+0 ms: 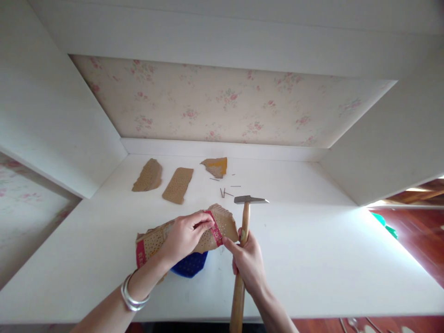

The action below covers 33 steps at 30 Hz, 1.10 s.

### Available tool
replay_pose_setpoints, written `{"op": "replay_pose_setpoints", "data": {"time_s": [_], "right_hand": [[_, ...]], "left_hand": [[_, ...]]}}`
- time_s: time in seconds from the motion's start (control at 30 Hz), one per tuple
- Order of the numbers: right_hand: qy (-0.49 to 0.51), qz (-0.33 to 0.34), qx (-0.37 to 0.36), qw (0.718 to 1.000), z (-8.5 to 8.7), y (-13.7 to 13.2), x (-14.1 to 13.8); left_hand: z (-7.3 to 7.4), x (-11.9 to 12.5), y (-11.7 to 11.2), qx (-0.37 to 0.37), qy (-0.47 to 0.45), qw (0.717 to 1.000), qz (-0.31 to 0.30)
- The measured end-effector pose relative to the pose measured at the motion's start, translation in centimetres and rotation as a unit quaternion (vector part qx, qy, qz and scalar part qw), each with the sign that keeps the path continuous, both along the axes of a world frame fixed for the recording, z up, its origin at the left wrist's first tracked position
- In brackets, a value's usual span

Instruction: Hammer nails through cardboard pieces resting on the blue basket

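My left hand (187, 233) is closed in a pinch above a torn piece of cardboard (227, 224) full of small holes, with a red printed strip. Whatever lies between its fingertips is too small to make out. My right hand (249, 261) grips the wooden handle of a hammer (245, 222), its metal head pointing away from me. The right thumb rests at the cardboard's right edge. Partly under the cardboard lies a dark blue object (190, 266) dotted with marks; my left arm and the cardboard hide much of it.
Several loose nails (224, 192) lie on the white tabletop (312, 259) beyond the hammer. Further back are two brown perforated cardboard pieces (178, 186) (148, 175) and a yellow-brown cardboard scrap (217, 166). White panels (367, 129) enclose the sides; a green object (385, 224) is on the floor at right.
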State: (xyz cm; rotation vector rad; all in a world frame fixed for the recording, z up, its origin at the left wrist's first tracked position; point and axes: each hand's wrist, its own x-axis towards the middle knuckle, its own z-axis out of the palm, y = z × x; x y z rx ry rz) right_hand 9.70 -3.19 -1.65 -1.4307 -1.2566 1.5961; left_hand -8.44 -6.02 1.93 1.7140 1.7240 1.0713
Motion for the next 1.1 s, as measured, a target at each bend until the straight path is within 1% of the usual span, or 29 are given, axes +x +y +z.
{"op": "replay_pose_setpoints", "data": {"time_s": [0.27, 0.67, 1.0, 1.1], "right_hand": [[0.0, -0.004, 0.012, 1.0, 0.04, 0.13, -0.04], [0.001, -0.004, 0.018, 1.0, -0.04, 0.06, -0.15], [-0.002, 0.0, 0.031, 1.0, 0.09, -0.02, -0.08], [-0.001, 0.002, 0.034, 0.999, 0.14, -0.05, 0.0]], "left_hand": [[0.1, 0.04, 0.01, -0.006, -0.008, 1.0, 0.018], [0.26, 0.02, -0.24, 0.008, -0.012, 1.0, 0.011], [-0.08, 0.1, -0.19, 0.021, 0.005, 1.0, -0.002], [-0.38, 0.11, -0.05, 0.019, -0.007, 1.0, 0.007]]}}
